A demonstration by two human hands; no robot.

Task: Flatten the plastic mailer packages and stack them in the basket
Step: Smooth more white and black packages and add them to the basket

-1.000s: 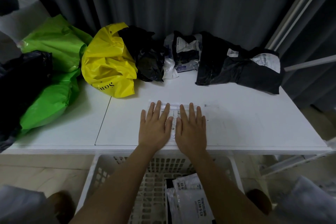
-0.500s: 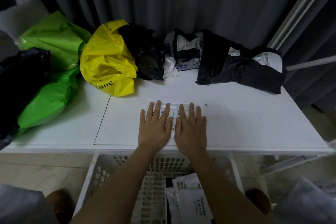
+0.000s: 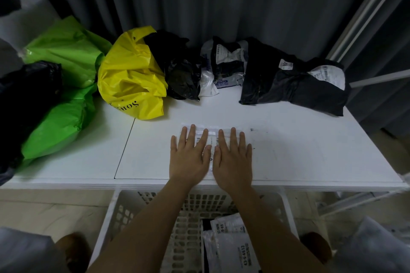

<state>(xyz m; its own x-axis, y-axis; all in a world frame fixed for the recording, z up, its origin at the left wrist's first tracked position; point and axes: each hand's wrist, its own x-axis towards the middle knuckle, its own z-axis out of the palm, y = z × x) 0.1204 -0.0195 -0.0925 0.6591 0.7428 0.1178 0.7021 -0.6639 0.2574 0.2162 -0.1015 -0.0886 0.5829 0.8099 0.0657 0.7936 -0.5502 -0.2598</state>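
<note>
Table (image 3: 288,150), white and broad against a dark curtain, carries the backlog: a crumpled green bag (image 3: 64,86) at the far left, a yellow bag (image 3: 131,77) beside it, and black mailers (image 3: 292,80) bunched along the back edge, all unflattened. Below the near edge stands the white lattice basket (image 3: 124,213), where a few flattened mailers with printed labels (image 3: 230,248) already lie on the right side of its floor. On the tabletop, close to the person, lies a small clear-white mailer (image 3: 211,137), its barcode label showing between the fingers. Both palms press down on it side by side, the left hand (image 3: 188,157) and the right hand (image 3: 233,159) each spread flat with straight fingers, grasping nothing. The step in hand appears to be the flattening of this one package, which looks nearly flat. The next move would call for sliding it off the near edge or pinching it up by a corner, then lowering it level onto the stack so it does not buckle.
</note>
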